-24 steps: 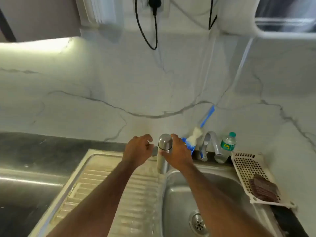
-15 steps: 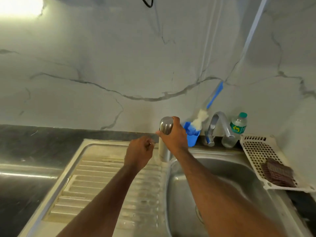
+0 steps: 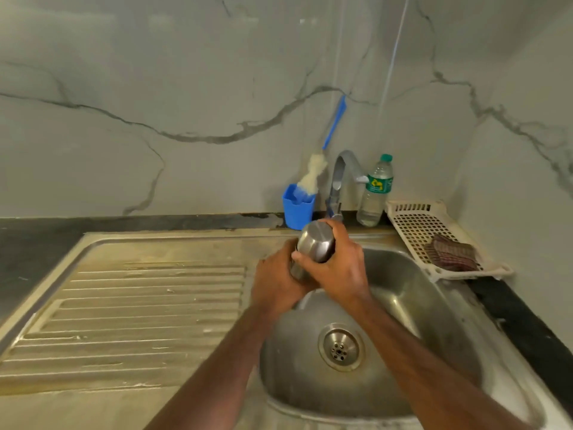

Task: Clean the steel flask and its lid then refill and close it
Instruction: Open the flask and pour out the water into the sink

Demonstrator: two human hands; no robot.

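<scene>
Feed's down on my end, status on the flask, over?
Left hand grips steel flask body, right hand grips its lid end. Flask held over sink, lid on. Tap clear.

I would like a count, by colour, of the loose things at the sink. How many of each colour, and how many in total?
Steel: 1, the flask, gripped by the left hand and right hand.
Blue: 2, the cup and the bottle brush.
Clear: 1, the water bottle.
White: 1, the basket.
Brown: 1, the scrub pad.
Total: 6.
</scene>
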